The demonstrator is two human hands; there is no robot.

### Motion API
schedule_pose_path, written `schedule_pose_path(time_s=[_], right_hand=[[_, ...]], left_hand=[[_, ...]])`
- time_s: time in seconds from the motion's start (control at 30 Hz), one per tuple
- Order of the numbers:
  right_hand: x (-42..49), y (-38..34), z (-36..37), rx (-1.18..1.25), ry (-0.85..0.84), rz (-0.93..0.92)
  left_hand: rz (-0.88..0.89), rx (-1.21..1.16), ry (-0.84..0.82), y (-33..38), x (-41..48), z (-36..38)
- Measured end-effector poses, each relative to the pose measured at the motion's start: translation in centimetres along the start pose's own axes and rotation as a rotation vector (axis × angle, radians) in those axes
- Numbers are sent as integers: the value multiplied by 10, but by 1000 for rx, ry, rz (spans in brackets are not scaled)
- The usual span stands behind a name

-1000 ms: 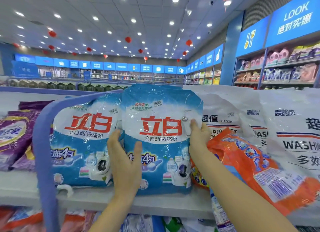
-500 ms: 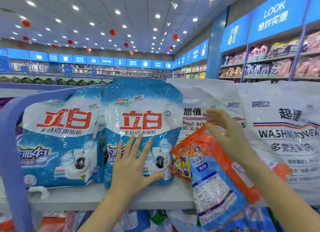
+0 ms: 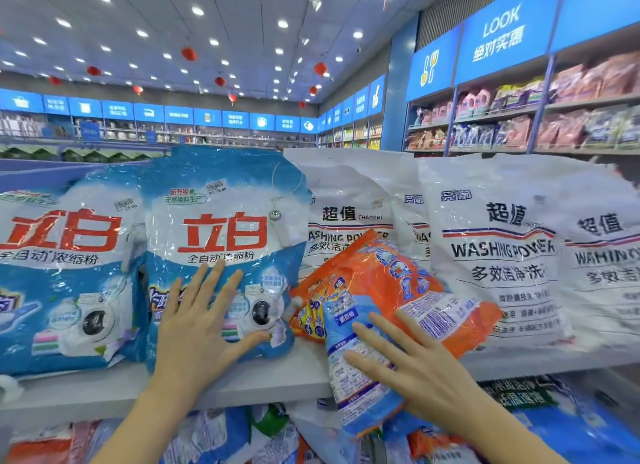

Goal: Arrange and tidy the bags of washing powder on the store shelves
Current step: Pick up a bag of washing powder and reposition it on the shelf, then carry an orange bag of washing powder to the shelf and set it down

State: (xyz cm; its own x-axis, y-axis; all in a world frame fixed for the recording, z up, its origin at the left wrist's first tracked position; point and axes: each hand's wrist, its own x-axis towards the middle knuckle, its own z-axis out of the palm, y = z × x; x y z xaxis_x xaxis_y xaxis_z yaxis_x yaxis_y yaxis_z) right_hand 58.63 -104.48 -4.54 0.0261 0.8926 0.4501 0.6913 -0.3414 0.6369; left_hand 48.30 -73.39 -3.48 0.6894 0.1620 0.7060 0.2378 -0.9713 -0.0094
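The blue bag point(image 3: 225, 228) is being pressed by the left hand point(image 3: 194, 328), fingers spread wide; the tilted orange bag point(image 3: 391, 276) is being touched by the right hand point(image 3: 415, 366), fingers straight.

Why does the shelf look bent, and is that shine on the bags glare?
Head view: the wide-angle lens bends the shelf and smears the white bags toward the right edge; also in the head view, ceiling lights leave glare streaks on the glossy blue bag; the far shelves look soft.
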Motion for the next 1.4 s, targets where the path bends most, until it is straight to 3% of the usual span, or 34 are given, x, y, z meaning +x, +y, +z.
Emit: schedule_pose_path(time_s=[0.23,0.4,0.57,0.67,0.87,1.07,1.2,1.3,1.4], right_hand=[[9,17,-15,-24,220,21],[43,35,-47,115,318,126],[82,62,-80,190,182,416],[99,82,-89,394,69,659],[123,106,-94,554,95,791],[121,127,-107,491,200,917],[110,138,-125,533,426,1012],[100,145,-136,641,604,1085],[95,145,-150,723,761,1083]], left_hand=[[-16,-15,-47,0,0,-1],[-27,-15,-85,2,-1,-4],[-11,-6,-102,7,-3,-6],[-15,-36,-102,11,-5,-5],[51,-135,28,24,-7,-6],[87,-326,58,41,-18,3],[100,-512,88,62,-29,3],[-74,-823,4,92,-30,-8],[-276,-1282,-215,127,-13,-16]])
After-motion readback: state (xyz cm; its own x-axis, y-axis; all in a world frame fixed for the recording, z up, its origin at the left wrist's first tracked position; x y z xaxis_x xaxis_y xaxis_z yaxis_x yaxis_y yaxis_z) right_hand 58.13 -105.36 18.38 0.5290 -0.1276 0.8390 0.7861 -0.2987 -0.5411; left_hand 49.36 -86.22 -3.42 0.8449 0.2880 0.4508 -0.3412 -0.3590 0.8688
